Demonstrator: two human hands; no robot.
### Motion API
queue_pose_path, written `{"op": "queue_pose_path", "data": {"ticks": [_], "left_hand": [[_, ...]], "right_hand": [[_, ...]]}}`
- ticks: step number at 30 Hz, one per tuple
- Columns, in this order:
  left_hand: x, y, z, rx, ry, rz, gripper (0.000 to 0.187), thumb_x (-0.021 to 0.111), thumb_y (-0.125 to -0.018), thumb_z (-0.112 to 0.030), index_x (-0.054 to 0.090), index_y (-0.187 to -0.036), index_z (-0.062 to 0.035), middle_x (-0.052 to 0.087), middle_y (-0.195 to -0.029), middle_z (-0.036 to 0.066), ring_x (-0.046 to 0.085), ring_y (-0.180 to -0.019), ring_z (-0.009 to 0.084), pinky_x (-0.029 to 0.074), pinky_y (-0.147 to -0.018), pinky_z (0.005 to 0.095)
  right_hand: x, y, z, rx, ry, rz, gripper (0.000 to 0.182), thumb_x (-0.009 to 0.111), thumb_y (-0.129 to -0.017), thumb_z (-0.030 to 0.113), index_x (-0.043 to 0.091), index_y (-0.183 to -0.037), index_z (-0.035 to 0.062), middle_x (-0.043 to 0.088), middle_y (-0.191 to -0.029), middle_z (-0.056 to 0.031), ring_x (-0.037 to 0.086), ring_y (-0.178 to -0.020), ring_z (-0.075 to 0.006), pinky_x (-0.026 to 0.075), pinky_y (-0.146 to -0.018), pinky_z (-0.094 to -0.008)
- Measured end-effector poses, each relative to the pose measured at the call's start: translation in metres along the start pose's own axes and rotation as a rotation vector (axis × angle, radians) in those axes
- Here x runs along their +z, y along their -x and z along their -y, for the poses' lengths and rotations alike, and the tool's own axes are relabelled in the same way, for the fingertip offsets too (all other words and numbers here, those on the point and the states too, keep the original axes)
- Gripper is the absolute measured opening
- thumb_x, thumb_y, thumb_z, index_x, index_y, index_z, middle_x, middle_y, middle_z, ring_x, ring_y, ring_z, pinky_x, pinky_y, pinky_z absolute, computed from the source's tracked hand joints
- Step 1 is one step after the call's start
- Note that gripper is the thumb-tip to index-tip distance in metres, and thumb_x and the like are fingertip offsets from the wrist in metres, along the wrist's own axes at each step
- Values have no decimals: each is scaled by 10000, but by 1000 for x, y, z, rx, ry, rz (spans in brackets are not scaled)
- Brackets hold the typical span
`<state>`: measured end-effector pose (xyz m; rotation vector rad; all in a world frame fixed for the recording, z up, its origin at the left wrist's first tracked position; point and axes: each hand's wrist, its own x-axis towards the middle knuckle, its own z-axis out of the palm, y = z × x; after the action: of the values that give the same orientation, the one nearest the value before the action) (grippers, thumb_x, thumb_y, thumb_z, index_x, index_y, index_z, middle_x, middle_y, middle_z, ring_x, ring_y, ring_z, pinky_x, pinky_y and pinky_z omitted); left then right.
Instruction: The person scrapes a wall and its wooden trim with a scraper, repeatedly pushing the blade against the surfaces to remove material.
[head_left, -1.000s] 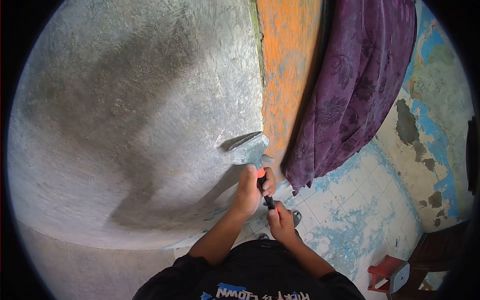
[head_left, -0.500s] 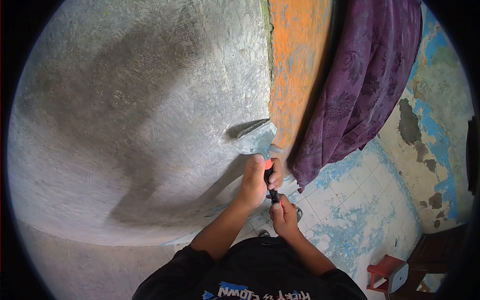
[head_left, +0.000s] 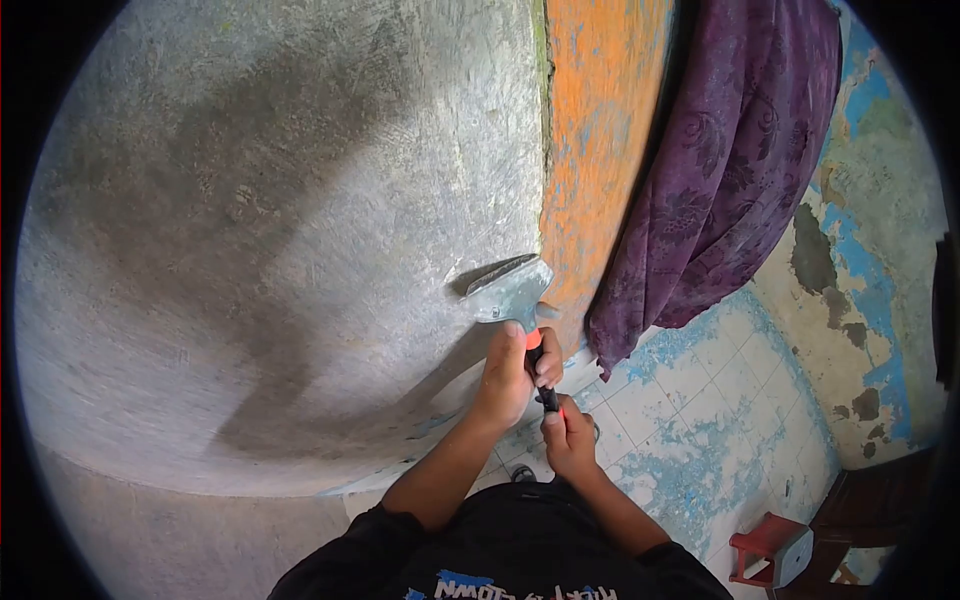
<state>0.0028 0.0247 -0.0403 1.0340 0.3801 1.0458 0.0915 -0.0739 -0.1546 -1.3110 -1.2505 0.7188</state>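
Note:
A scraper with a wide metal head and a black and orange handle is at the grey wall, close to the orange door frame strip. My left hand is wrapped round the upper handle, its thumb laid up against the base of the metal head. Lower down, my right hand grips the end of the handle. The blade edge lies at or very near the wall surface; whether it touches is hard to tell. A dark shadow falls beside the blade.
Right of the orange strip hangs a purple patterned curtain. Blue flakes lie on the tiled floor. A red stool stands at the lower right, near a wall with peeling paint.
The scraper head and my left hand have moved slightly down in the view. My right hand is lower by a little too, with both grips kept.

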Motion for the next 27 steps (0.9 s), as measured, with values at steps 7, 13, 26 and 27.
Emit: {"op": "queue_pose_path", "data": {"ticks": [7,13,26,27], "left_hand": [[-15,-6,7,53,5,168,577,271,-972,-640,431,-969,-85,359,-605,2,353,-533,110,344,-537,279],[-4,-12,-9,88,-72,155,583,284,-975,-628,444,-1003,-68,366,-622,8,367,-536,114,355,-543,283],[6,5,-20,76,-63,80,641,252,-975,-640,419,-749,-65,372,-616,8,373,-547,130,353,-554,289],[9,5,-17,53,-21,1,643,250,-975,-642,415,-734,-69,372,-614,8,373,-548,130,353,-555,289]], "right_hand": [[-9,-8,9,4,9,7,252,551,-948,219,597,-1074,6,466,-538,-91,513,-453,-185,396,-473,-323],[-9,-18,8,-20,7,21,250,553,-945,228,596,-1073,18,457,-530,-106,502,-440,-218,402,-476,-336],[-11,-9,25,-23,-39,69,230,535,-960,203,597,-1069,9,481,-546,-76,503,-460,-159,404,-476,-315],[-13,-13,30,-47,-10,69,242,540,-958,201,587,-1097,8,490,-561,-85,509,-474,-154,409,-484,-318]]}}
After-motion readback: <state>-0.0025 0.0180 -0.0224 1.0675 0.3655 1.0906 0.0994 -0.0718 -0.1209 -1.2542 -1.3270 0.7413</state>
